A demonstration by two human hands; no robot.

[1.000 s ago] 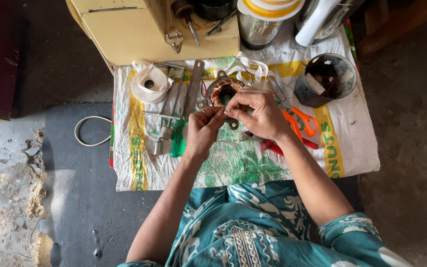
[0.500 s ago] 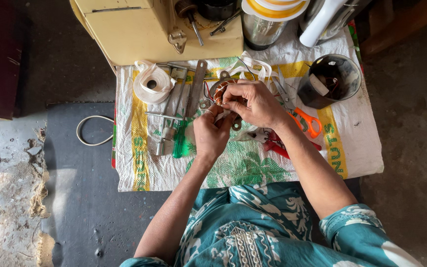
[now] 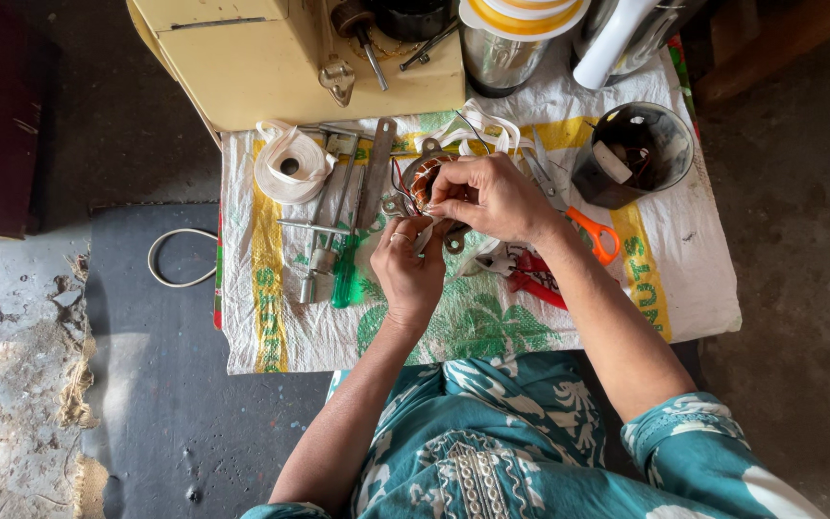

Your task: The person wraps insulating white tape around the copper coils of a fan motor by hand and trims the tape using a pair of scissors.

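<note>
Two hands meet over a round copper-wound coil (image 3: 425, 183): the right hand (image 3: 492, 200) curls closed around its rim, the left hand (image 3: 409, 264) pinches its lower edge. Windings look bare, white tape unwrapped, so work seems midway. At nine o'clock lie a green-handled screwdriver (image 3: 346, 274) and a white tape roll (image 3: 289, 166); at three o'clock, orange-handled scissors (image 3: 592, 231) on the woven-sack worktop (image 3: 694, 279).

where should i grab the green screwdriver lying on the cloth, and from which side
Take the green screwdriver by its thick green handle, the end nearest the person, coming down from above on its left side. It lies flat on the printed cloth, shaft pointing away toward the yellow box. The left hand sits close on its right, and metal tools crowd the shaft.
</note>
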